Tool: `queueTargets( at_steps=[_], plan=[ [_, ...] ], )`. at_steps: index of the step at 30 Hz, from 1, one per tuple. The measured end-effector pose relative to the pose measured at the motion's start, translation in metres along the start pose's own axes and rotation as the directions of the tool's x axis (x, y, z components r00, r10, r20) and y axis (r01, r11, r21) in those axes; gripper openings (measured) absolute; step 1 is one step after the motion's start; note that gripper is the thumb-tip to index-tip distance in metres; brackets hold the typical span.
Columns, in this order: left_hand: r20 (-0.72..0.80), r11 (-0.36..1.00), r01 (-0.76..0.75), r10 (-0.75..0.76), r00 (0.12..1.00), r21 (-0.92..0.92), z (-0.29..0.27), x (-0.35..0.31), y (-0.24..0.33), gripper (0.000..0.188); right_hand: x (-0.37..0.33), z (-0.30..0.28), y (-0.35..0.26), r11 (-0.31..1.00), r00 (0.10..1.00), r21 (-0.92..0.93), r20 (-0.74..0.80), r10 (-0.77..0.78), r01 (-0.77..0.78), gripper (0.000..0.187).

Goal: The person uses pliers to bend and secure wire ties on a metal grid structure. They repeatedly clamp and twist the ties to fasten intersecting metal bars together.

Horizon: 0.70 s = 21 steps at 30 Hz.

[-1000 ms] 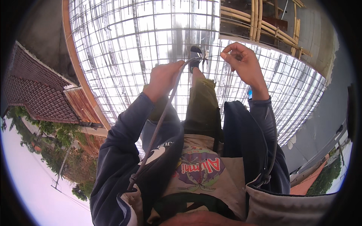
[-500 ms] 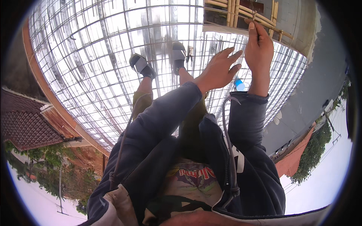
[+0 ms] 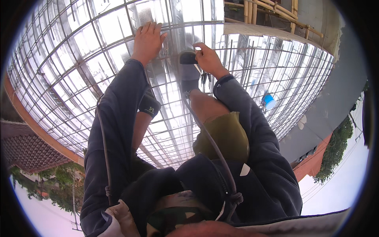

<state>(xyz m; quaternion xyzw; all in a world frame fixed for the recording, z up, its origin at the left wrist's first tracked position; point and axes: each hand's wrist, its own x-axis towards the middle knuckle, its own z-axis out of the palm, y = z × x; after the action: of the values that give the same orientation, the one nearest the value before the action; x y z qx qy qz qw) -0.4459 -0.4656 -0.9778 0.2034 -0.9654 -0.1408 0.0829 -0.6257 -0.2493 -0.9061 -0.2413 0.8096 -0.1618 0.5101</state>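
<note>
My left hand [image 3: 148, 44] lies across a steel bar of the rebar mesh [image 3: 118, 46], fingers stretched forward over it and the thumb apart. To its right, my right hand [image 3: 209, 60] is closed, with thumb and forefinger bent together just above the toe of my dark shoe [image 3: 188, 58]. Whatever is between those fingertips is too small to make out. Beside the shoe, below the right hand, a dark hand tool [image 3: 203, 79] that looks like pincers is partly in view.
Shiny corrugated metal sheeting [image 3: 158, 75] lies under the mesh. A blue and white container [image 3: 269, 102] sits on the bars to the right. Bamboo poles [image 3: 272, 8] stand at the far right, near a grey wall [image 3: 335, 94]. An orange-brown edge [image 3: 35, 126] bounds the left side.
I have bent lower and forward. My left hand has moved left and forward onto a bar. My right hand has come down and left from the far right to beside my shoe.
</note>
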Motion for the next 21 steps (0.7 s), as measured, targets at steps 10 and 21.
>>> queueTargets(
  at_steps=[10,21],
  plan=[
    [0.545,0.967,0.183,-0.057,0.836,-0.179,0.028,0.024,-0.012,0.044,0.088,0.041,0.007,0.941,0.997,0.334,0.035,-0.071,0.056,0.037],
    [0.671,0.65,0.55,-0.082,0.737,-0.524,0.054,0.032,-0.04,0.052,0.119,0.063,0.008,0.846,0.993,0.532,0.115,-0.024,-0.042,0.038]
  ],
)
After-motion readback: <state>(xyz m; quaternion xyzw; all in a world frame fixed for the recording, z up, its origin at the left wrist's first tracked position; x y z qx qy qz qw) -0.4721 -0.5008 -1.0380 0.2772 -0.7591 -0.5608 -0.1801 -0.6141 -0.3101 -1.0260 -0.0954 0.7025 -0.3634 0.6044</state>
